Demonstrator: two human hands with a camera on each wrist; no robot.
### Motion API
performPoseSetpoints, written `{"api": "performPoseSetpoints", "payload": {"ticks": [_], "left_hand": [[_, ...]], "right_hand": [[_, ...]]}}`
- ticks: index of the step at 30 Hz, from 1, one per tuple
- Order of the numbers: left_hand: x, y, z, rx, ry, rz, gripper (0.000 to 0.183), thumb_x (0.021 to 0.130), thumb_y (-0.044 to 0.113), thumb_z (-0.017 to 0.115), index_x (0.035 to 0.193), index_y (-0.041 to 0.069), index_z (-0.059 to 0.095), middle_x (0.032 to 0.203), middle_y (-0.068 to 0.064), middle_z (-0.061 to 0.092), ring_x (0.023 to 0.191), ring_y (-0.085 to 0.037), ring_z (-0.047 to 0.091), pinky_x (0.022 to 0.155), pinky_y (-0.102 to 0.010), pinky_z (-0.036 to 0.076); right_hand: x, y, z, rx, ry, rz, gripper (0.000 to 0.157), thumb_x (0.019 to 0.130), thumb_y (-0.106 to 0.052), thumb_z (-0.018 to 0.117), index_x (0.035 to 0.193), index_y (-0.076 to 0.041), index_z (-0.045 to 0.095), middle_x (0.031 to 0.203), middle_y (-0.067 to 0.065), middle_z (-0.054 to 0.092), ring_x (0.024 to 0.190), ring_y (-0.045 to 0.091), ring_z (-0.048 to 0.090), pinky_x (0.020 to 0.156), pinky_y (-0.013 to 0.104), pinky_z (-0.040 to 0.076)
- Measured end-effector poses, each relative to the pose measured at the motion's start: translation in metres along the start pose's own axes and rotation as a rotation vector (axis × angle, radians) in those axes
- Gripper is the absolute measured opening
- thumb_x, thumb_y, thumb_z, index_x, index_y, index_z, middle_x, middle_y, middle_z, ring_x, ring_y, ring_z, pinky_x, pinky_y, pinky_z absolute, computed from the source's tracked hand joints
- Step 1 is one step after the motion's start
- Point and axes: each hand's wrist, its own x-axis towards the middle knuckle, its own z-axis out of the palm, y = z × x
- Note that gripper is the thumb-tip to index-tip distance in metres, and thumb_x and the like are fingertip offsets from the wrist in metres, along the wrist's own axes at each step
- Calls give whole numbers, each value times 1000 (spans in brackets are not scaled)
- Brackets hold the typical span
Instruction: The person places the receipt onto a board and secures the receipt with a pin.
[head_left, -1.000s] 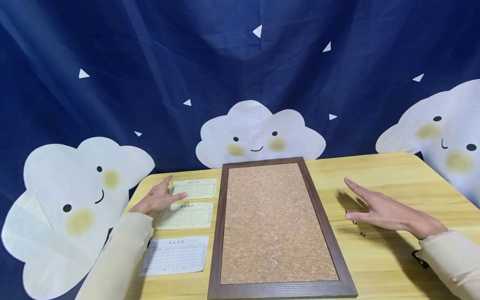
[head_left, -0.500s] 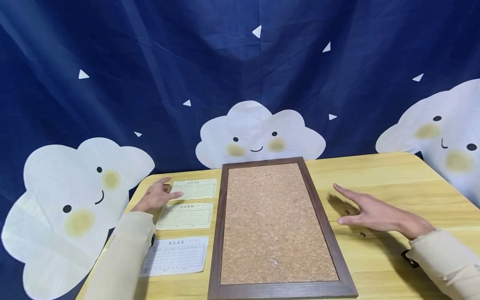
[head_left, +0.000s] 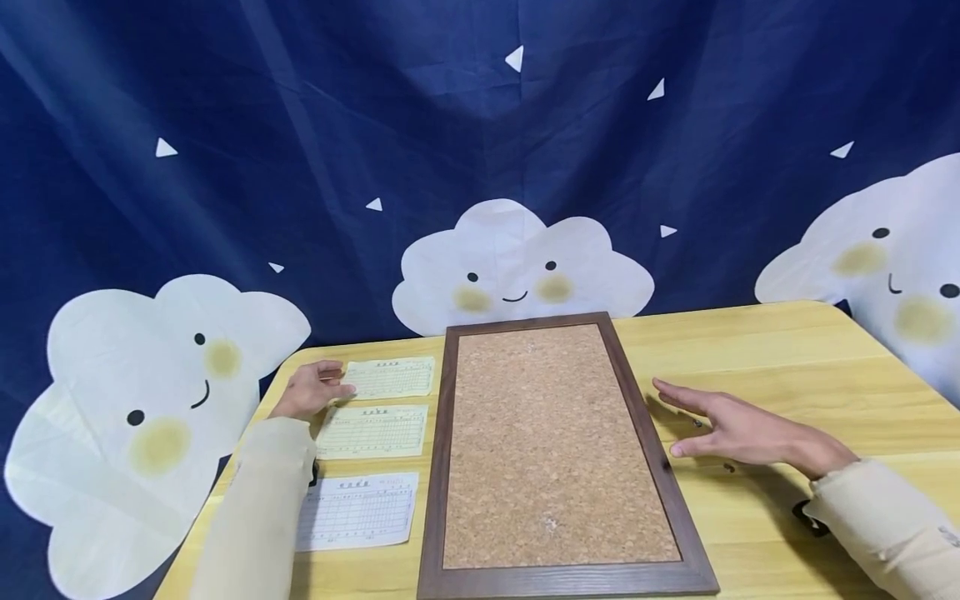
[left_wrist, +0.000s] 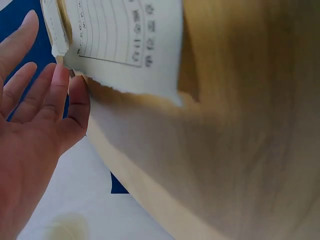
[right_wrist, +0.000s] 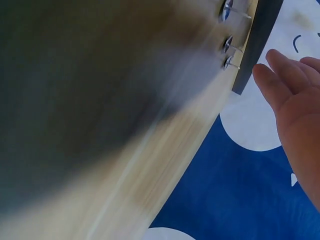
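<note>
Left hand (head_left: 309, 390) meets top slip (head_left: 392, 377), grip unclear; right hand (head_left: 742, 429) hovers unclenched near thumbtacks (right_wrist: 227, 45)

Pale cream, softly creased sleeves (head_left: 255, 504), a small black strap-like piece (head_left: 817, 528) beside each

Left arm (head_left: 251, 508) stretches from near left toward far; left hand (head_left: 306, 390) has fingers (head_left: 327, 367) loosely bent, thumb (head_left: 339, 391) apart on near side. Right arm (head_left: 888, 521) slants from near right; right hand (head_left: 742, 429) points left, fingers nearly straight.
</note>
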Motion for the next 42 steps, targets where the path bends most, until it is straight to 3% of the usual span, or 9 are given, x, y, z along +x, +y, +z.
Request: {"api": "performPoseSetpoints", "payload": {"ticks": [5,14,21,32,42], "left_hand": [[4,0,2,8,35,-17,61,89,11,75,141,-8,47,138,-29,51,125,-41,49,106,-50,39],[7,2,2,90,66,-68,59,85,17,80,133,-4,54,125,-23,57,111,-34,53,96,-46,44],[8,4,4,104,96,-138,51,82,14,82,123,-2,55,115,-20,59,99,-30,56,83,-40,47],[9,11,8,55,113,-223,49,85,12,79,125,0,55,110,-19,66,94,-29,61,81,-39,48],[10,9,8,83,110,-170,49,87,12,75,127,-4,52,114,-24,61,97,-33,58,83,-42,47]], "right_hand": [[1,-1,0,26,-42,13,89,90,-37,73,151,11,30,147,29,42,130,45,46,102,13,33],[6,-4,3,57,-92,47,92,88,-46,72,153,4,32,152,26,38,135,46,38,102,10,27],[6,-3,4,103,-140,60,90,89,-44,72,154,3,31,154,27,34,133,45,43,105,42,42],[6,-4,3,102,-154,75,88,90,-44,71,152,4,33,154,26,35,133,44,43,105,27,41],[7,-3,5,108,-164,61,89,89,-45,72,151,6,34,154,25,35,134,43,41,102,13,33]]}}
